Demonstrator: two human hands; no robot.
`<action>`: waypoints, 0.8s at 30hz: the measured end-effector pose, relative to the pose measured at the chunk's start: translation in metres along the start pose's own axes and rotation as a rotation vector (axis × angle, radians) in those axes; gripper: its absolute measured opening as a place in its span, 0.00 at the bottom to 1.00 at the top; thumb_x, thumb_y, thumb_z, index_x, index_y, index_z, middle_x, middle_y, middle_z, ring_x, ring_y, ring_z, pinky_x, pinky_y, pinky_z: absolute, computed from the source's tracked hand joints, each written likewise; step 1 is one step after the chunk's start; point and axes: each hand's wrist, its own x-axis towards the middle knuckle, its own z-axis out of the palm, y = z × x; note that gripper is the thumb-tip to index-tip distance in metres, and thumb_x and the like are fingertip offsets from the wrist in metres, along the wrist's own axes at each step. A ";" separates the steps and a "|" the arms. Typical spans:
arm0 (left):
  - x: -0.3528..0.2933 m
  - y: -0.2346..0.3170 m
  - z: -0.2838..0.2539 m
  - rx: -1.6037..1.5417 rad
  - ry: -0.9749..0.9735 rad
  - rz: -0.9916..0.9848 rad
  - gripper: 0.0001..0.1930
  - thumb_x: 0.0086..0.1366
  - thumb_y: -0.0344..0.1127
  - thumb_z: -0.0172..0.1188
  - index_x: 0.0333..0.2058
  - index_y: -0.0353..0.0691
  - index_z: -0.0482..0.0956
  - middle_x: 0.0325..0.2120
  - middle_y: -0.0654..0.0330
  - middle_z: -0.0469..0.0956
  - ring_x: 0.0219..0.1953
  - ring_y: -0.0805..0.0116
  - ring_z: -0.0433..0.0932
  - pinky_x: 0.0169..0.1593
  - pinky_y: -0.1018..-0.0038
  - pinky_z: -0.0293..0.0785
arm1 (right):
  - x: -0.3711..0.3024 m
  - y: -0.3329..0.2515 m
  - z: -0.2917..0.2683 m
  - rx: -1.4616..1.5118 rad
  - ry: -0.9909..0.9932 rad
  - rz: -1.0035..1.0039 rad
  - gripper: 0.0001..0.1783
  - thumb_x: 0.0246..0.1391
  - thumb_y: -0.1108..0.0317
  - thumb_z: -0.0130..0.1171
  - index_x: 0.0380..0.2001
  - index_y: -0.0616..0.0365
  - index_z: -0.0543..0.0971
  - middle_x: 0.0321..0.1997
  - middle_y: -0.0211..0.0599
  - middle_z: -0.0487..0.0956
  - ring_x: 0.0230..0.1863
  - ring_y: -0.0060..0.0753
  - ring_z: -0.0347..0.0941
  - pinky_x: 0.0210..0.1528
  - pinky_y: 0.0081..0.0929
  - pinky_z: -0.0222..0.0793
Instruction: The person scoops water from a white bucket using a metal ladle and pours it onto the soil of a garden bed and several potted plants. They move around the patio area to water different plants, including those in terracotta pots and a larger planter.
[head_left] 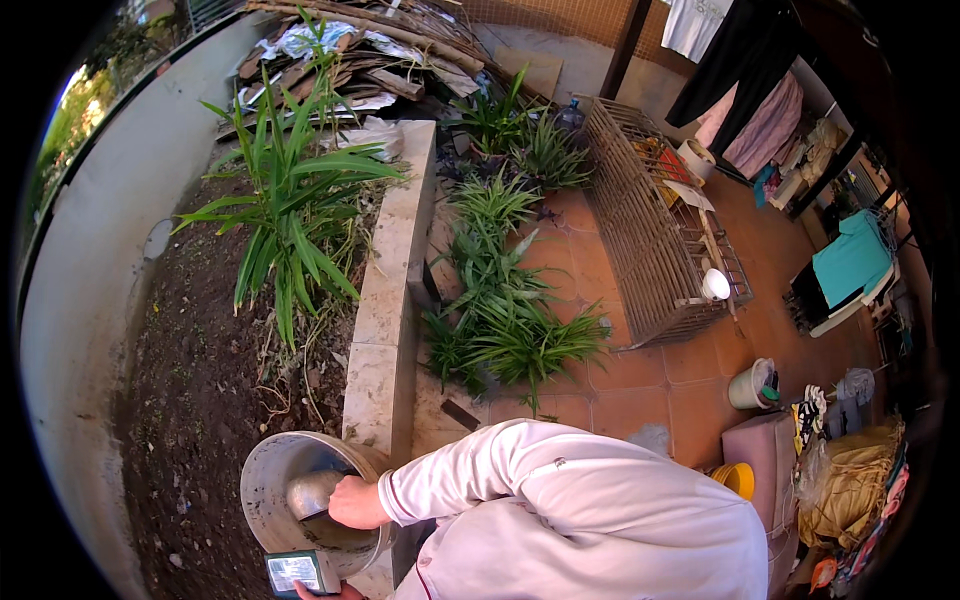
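Reaching down into a pale round basin [268, 480], the person's right hand [355, 503] has its grip pressed around the handle end of a dull metal scoop [312, 492], whose rounded bowl lies inside the basin toward its left wall. The basin is grey-white, smooth and wide-mouthed, with some dark matter in its bottom; it sits on bare dark soil [190, 400] and its right rim touches the low stone kerb [385, 330]. The left hand [325, 591] shows only at the lower edge, its grip pinching a small dark flat packet with a pale label [293, 572], held just below the basin's near rim. White sleeves [560, 490] cover both arms and fill the lower middle of the view.

Left of the basin the soil bed runs open up to a curved grey wall [75, 300], with a tall clump of long green leaves [290, 210] standing well apart, farther up the bed. Right of the kerb, a row of leafy green plants [500, 310] crowds the orange tiled floor [640, 390], hemmed in by a long wire cage [645, 230] lying beyond them. A small pale bucket [750, 385] and a yellow tub [738, 478] stand near the person's right side.
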 end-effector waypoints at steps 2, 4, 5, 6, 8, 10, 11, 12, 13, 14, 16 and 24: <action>-0.004 -0.007 0.003 0.193 0.040 0.261 0.18 0.56 0.36 0.59 0.43 0.30 0.76 0.39 0.48 0.77 0.39 0.55 0.77 0.45 0.64 0.73 | 0.005 0.004 0.022 -0.076 0.009 -0.067 0.07 0.37 0.69 0.56 0.17 0.60 0.80 0.22 0.44 0.80 0.27 0.41 0.78 0.27 0.37 0.72; 0.008 -0.012 -0.007 0.184 0.016 0.244 0.20 0.57 0.39 0.60 0.44 0.31 0.76 0.39 0.48 0.77 0.40 0.54 0.77 0.46 0.62 0.72 | 0.007 0.005 0.032 -0.092 0.006 -0.043 0.07 0.37 0.68 0.56 0.17 0.59 0.80 0.22 0.43 0.80 0.28 0.41 0.78 0.27 0.35 0.72; 0.019 -0.019 -0.017 0.238 -0.112 0.327 0.24 0.55 0.43 0.62 0.46 0.32 0.74 0.41 0.47 0.76 0.41 0.55 0.76 0.46 0.62 0.72 | 0.009 0.004 0.037 -0.082 0.011 -0.024 0.07 0.36 0.68 0.56 0.17 0.59 0.80 0.22 0.43 0.80 0.27 0.41 0.78 0.27 0.35 0.72; 0.035 -0.031 -0.036 0.297 -0.232 0.407 0.28 0.53 0.46 0.64 0.48 0.33 0.72 0.42 0.46 0.75 0.42 0.56 0.76 0.47 0.61 0.72 | 0.009 0.000 0.039 -0.070 0.010 -0.013 0.07 0.36 0.68 0.56 0.17 0.59 0.80 0.22 0.43 0.80 0.27 0.42 0.78 0.27 0.36 0.72; 0.030 -0.022 -0.045 0.162 -0.314 0.102 0.32 0.53 0.51 0.62 0.52 0.37 0.68 0.46 0.49 0.73 0.46 0.57 0.74 0.50 0.59 0.69 | -0.003 -0.002 0.017 -0.002 0.066 -0.004 0.06 0.36 0.70 0.55 0.17 0.59 0.80 0.22 0.45 0.79 0.27 0.44 0.78 0.28 0.37 0.73; -0.015 0.057 0.026 -0.244 -0.221 -0.627 0.33 0.55 0.55 0.54 0.56 0.43 0.64 0.49 0.56 0.71 0.51 0.57 0.69 0.54 0.58 0.64 | -0.013 -0.001 0.002 0.044 0.094 -0.002 0.06 0.36 0.71 0.55 0.17 0.60 0.80 0.21 0.47 0.79 0.27 0.45 0.78 0.28 0.38 0.73; -0.028 0.072 0.047 -0.284 -0.254 -0.654 0.34 0.54 0.57 0.53 0.56 0.46 0.65 0.49 0.56 0.71 0.51 0.54 0.69 0.52 0.53 0.65 | -0.019 0.001 -0.009 0.053 0.037 0.036 0.08 0.38 0.70 0.55 0.20 0.61 0.81 0.24 0.47 0.80 0.30 0.46 0.79 0.32 0.38 0.74; -0.028 0.074 0.041 -0.318 -0.273 -0.642 0.32 0.55 0.56 0.54 0.55 0.45 0.66 0.48 0.57 0.72 0.50 0.57 0.71 0.52 0.56 0.67 | -0.025 -0.002 -0.018 0.045 0.048 -0.013 0.07 0.37 0.71 0.54 0.19 0.61 0.81 0.23 0.47 0.80 0.29 0.47 0.79 0.31 0.38 0.74; -0.024 0.069 0.032 -0.338 -0.249 -0.571 0.30 0.57 0.52 0.54 0.54 0.42 0.66 0.47 0.56 0.73 0.47 0.57 0.73 0.51 0.59 0.68 | -0.029 -0.001 -0.020 0.090 0.056 -0.040 0.07 0.37 0.71 0.55 0.19 0.61 0.81 0.23 0.48 0.79 0.28 0.47 0.79 0.30 0.39 0.74; -0.015 0.058 0.021 -0.375 -0.230 -0.526 0.28 0.57 0.51 0.55 0.52 0.42 0.68 0.45 0.58 0.75 0.45 0.59 0.74 0.50 0.61 0.69 | -0.032 -0.001 -0.026 0.117 0.015 -0.048 0.04 0.36 0.72 0.56 0.18 0.62 0.78 0.21 0.49 0.78 0.27 0.49 0.78 0.28 0.41 0.73; -0.017 0.059 0.015 -0.381 -0.213 -0.486 0.25 0.57 0.50 0.55 0.51 0.45 0.69 0.44 0.60 0.75 0.43 0.62 0.75 0.47 0.63 0.71 | -0.042 -0.004 -0.046 0.168 -0.063 0.027 0.05 0.40 0.73 0.54 0.23 0.63 0.76 0.23 0.50 0.78 0.29 0.51 0.77 0.31 0.43 0.72; -0.041 0.078 0.026 -0.442 -0.202 -0.446 0.26 0.60 0.43 0.53 0.55 0.38 0.63 0.47 0.59 0.73 0.47 0.65 0.72 0.53 0.67 0.67 | -0.044 0.008 -0.075 0.650 0.053 0.171 0.14 0.49 0.67 0.52 0.38 0.63 0.78 0.30 0.55 0.78 0.37 0.52 0.76 0.41 0.42 0.70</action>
